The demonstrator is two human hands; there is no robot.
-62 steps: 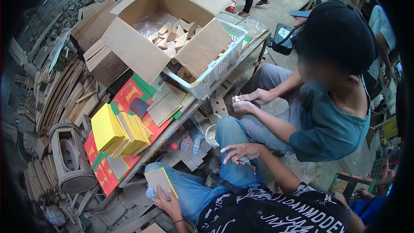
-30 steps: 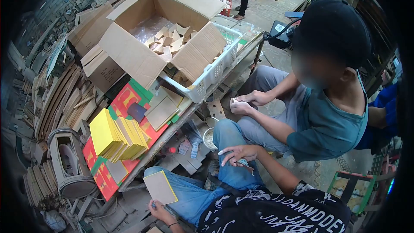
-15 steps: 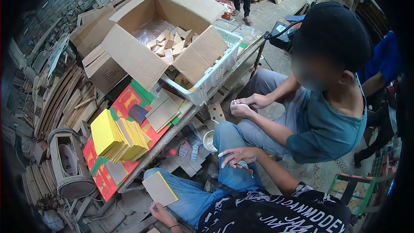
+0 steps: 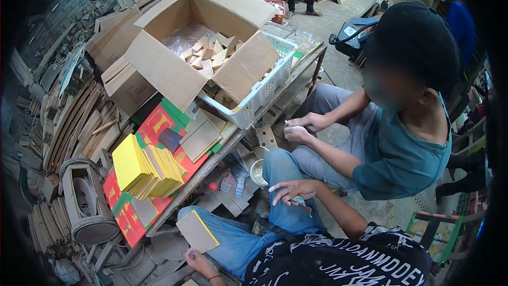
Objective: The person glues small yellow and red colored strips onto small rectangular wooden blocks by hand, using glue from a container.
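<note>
My left hand (image 4: 198,262) is closed at the near corner of a thin rectangular board (image 4: 199,232) with a grey-brown face and yellow edges, which rests over my left thigh. My right hand (image 4: 290,191) lies on my other knee, fingers partly extended and white wrapping on a fingertip. Between its thumb and palm is a small folded piece (image 4: 301,201), greenish with a brown flap, perhaps sandpaper. A stack of yellow-edged boards (image 4: 140,169) stands on the low table ahead, with plain boards (image 4: 200,142) beside it.
An open carton (image 4: 169,66) of small wooden pieces (image 4: 209,53) sits on a white plastic basket (image 4: 254,106). A seated co-worker (image 4: 402,137) holds their hands together close on my right. A white tub (image 4: 257,173) stands beyond my knee. Stacked curved wood lies at left.
My hands and the board stay almost still. In the background, a standing person's legs have shifted slightly right, and the person in blue behind the co-worker has moved. The co-worker's head has shifted slightly.
</note>
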